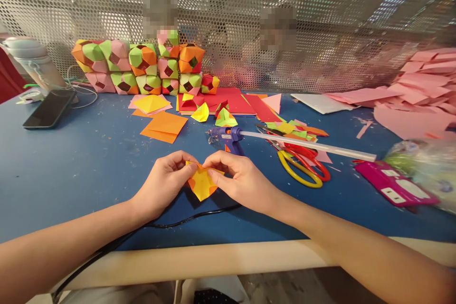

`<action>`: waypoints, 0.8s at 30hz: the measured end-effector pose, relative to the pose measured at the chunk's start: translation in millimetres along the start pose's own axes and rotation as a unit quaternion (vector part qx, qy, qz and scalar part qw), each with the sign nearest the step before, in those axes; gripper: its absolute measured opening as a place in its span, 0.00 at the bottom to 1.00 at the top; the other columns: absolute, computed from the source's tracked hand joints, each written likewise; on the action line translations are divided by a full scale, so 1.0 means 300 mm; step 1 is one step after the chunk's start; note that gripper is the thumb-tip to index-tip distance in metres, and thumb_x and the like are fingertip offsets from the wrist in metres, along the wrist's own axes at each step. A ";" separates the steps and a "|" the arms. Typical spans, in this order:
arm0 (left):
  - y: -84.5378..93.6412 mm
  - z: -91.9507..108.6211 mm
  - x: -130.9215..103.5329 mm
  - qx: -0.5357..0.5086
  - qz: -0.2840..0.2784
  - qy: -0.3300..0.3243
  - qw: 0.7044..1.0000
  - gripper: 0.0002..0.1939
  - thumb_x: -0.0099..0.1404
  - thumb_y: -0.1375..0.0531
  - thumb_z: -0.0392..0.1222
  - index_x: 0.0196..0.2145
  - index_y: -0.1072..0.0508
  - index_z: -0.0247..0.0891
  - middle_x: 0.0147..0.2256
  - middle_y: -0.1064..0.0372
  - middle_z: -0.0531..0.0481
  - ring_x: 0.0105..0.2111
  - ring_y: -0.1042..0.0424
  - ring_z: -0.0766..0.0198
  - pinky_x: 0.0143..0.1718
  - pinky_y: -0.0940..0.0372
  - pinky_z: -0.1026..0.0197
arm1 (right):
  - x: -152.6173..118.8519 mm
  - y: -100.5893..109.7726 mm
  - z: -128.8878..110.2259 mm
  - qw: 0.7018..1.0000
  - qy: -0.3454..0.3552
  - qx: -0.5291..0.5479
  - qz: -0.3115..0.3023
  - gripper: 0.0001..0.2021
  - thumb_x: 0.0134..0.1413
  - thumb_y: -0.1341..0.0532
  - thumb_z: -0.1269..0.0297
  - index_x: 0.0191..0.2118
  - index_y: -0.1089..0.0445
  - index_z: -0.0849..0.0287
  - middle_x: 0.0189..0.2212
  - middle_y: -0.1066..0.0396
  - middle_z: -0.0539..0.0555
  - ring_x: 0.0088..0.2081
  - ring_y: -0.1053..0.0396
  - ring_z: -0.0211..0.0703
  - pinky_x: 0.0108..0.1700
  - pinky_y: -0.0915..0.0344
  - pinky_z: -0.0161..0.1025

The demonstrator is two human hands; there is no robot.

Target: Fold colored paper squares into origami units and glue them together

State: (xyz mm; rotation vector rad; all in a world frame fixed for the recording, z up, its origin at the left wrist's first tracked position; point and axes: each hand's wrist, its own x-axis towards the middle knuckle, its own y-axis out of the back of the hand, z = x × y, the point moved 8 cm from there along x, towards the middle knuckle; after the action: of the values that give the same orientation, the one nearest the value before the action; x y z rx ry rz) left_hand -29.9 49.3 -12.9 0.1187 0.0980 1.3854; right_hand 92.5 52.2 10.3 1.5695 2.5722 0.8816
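A small folded paper piece [201,184], yellow with orange patches, is pinched between my two hands just above the blue table. My left hand [166,178] grips its upper left corner, thumb in front. On the opposite corner, my right hand [239,175] closes with thumb and fingers. Right behind them lies a blue glue gun [230,137] with a long white glue stick [306,145] reaching out to the right. Folded yellow [200,112] and green-and-red [225,117] paper pieces stand beyond it. Orange paper sheets [166,127] lie to the left.
Paper balls [143,59] are stacked along the perforated metal screen [228,19]. Scissors [302,166] with red and yellow handles lie right, near paper scraps and a magenta power strip [397,185]. A phone [50,109] and bottle [33,61] stand left. A black cord [192,217] crosses the front.
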 end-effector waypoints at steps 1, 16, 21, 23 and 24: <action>0.000 0.001 -0.001 0.001 -0.001 0.001 1.000 0.07 0.61 0.44 0.41 0.29 0.30 0.36 0.24 0.33 0.55 0.25 0.35 0.70 0.28 0.40 0.68 | 0.001 0.003 -0.008 1.000 0.008 -0.014 0.000 0.04 0.53 0.44 0.71 0.35 0.33 0.59 0.32 0.32 0.50 0.33 0.34 0.35 0.36 0.35 0.33; -0.022 0.021 -0.010 0.104 -0.048 -0.032 0.993 0.08 0.61 0.44 0.42 0.32 0.28 0.37 0.27 0.31 0.54 0.27 0.34 0.68 0.29 0.39 0.67 | -0.014 0.008 0.001 0.996 0.036 -0.014 0.077 0.06 0.52 0.42 0.73 0.34 0.41 0.57 0.29 0.36 0.47 0.31 0.36 0.33 0.35 0.35 0.34; -0.001 0.039 -0.007 0.135 -0.012 -0.050 0.989 0.09 0.61 0.44 0.43 0.30 0.28 0.36 0.25 0.31 0.53 0.25 0.35 0.68 0.27 0.40 0.67 | -0.018 0.014 -0.011 0.998 0.026 0.032 0.057 0.02 0.56 0.43 0.67 0.35 0.39 0.57 0.31 0.34 0.48 0.33 0.34 0.33 0.36 0.34 0.32; 0.016 0.036 -0.002 0.121 0.015 -0.042 0.992 0.08 0.60 0.43 0.43 0.29 0.29 0.36 0.24 0.32 0.54 0.24 0.35 0.69 0.25 0.40 0.67 | -0.014 0.012 -0.004 0.997 0.005 0.067 0.042 0.04 0.58 0.45 0.64 0.39 0.39 0.57 0.33 0.33 0.50 0.36 0.32 0.34 0.39 0.33 0.33; 0.022 0.032 0.000 0.113 0.026 -0.037 0.993 0.08 0.59 0.43 0.42 0.28 0.29 0.35 0.23 0.32 0.54 0.24 0.36 0.69 0.25 0.40 0.68 | -0.013 0.011 -0.001 0.996 -0.001 0.073 0.041 0.05 0.59 0.45 0.63 0.40 0.39 0.57 0.35 0.32 0.51 0.37 0.32 0.35 0.40 0.33 0.34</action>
State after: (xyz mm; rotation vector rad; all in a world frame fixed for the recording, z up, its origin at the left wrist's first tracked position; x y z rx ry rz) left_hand -35.0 50.1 -2.3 0.3641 0.1902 1.4165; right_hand 97.1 50.1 11.0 1.7217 2.6440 0.7095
